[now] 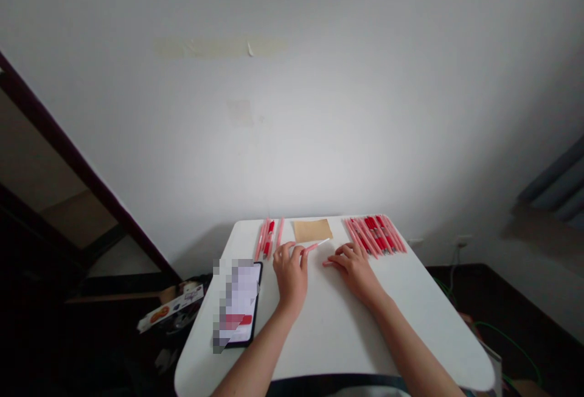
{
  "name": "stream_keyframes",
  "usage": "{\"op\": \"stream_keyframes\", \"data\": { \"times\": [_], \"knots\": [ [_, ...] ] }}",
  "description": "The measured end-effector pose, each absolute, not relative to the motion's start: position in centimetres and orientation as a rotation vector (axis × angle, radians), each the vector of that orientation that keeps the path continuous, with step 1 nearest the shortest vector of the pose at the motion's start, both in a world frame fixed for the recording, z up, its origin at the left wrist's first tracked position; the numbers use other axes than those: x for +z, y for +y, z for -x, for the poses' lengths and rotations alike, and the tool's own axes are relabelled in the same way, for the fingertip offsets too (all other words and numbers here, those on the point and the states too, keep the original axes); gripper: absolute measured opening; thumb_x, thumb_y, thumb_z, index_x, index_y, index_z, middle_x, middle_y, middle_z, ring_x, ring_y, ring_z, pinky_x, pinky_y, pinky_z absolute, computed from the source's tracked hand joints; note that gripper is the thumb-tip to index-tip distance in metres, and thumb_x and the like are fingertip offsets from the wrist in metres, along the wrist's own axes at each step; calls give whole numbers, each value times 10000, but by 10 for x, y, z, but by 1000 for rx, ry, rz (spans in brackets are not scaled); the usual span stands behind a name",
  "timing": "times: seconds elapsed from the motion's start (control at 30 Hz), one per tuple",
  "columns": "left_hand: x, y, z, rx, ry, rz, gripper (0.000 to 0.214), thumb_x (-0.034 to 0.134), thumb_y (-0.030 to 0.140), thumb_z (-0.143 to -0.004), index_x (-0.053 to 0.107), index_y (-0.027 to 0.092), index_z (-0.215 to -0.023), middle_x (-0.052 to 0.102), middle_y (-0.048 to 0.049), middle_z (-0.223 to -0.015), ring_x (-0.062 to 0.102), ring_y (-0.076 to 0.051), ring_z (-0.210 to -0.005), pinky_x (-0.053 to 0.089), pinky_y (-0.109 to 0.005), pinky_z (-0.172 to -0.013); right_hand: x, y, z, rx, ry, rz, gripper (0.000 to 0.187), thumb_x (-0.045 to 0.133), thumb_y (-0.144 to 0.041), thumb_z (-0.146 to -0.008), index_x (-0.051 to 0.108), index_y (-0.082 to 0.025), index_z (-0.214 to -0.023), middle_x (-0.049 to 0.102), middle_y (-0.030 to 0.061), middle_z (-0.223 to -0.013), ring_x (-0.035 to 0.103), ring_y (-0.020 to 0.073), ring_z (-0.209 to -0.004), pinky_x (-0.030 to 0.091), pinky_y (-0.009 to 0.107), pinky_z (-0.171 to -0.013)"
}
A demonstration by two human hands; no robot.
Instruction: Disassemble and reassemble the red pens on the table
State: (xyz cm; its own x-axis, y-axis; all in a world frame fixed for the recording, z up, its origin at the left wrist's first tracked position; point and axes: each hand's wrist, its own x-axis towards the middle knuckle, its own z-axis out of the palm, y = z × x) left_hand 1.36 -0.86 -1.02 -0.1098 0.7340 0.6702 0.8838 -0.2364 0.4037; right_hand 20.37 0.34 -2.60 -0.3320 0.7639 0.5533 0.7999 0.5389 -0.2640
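Bench (337,342): a white top with rounded corners is seen, set by a pale wall (292,111).
Phone (245,296): it is laid at the left side of the bench, with a dark edge and a lit screen.
Left pens (269,240): a small group is laid near the far left corner; pink ones are seen, with red among them, and one pink pen is placed slightly apart.
Left hand (291,270): its grip is narrow, and a pen part (313,247) is held at the fingertips.
Pen part: it is slim and pink, with a thin white end that is pointed to the right, just by the near edge of the brown paper (313,230).
Pink piece (327,262): only a short end is shown; the remainder is covered by the fingers.
Right hand (353,266): its grip is narrow on the pink piece, low over the bench; whether the bench is touched cannot be told.
Right pens (374,236): many pink and red pens are laid slanted, side by side, near the far right corner.
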Motion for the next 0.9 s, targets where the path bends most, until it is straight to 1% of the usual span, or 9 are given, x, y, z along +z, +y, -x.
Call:
{"op": "stream_keyframes", "data": {
  "times": [0.13,0.27,0.43,0.57,0.63,0.73,0.9],
  "knots": [
    [-4,-7,-21,-1255,-1840,2017,185,496,262,-888,672,214,-923,595,-86,-1084,502,-241,-1062,428,-451,-936,-25,3,-203,-81,-2115,1242,189,560,-249,-893,720,-293,-984,655,63,-990,532,233,-1009,438,416,-880],
    [-2,-3,-27,-1316,-1828,2025,178,503,252,-883,671,216,-928,593,-78,-1050,499,-238,-1053,429,-448,-926,-23,3,-206,-43,-2068,1173,225,493,-212,-916,704,-250,-985,668,80,-981,542,231,-1001,461,420,-876],
    [-5,-4,-31,-1300,-1895,2005,185,490,252,-892,663,210,-943,601,-76,-1048,499,-230,-1033,433,-432,-913,-19,5,-212,5,-1980,1120,263,436,-258,-947,693,-211,-973,679,93,-931,545,235,-988,477,409,-857],
    [-7,-6,-26,-1208,-1849,2050,164,505,240,-884,665,222,-918,604,-70,-1079,476,-242,-1073,419,-443,-930,-21,8,-218,-45,-1912,1135,281,425,-271,-952,698,-213,-990,680,92,-902,550,231,-966,479,404,-847],
    [-8,-5,-21,-1209,-1829,2060,162,507,241,-882,666,223,-909,606,-69,-1075,481,-238,-1061,417,-442,-928,-23,10,-221,-82,-1892,1144,272,439,-269,-947,702,-215,-992,678,88,-890,549,226,-950,476,398,-843],
    [-11,-3,-15,-1257,-1812,2081,164,509,246,-882,670,221,-899,606,-70,-1059,502,-224,-1034,423,-433,-921,-27,12,-224,-129,-1864,1170,259,459,-267,-939,707,-219,-998,678,85,-888,544,227,-942,466,400,-841],
    [-17,-1,-12,-1379,-1798,2090,172,515,259,-880,679,223,-912,599,-71,-1050,500,-227,-1056,422,-442,-952,-32,14,-228,-187,-1835,1249,240,487,-290,-927,708,-224,-992,682,81,-910,524,238,-960,442,414,-855]
  ]
}}
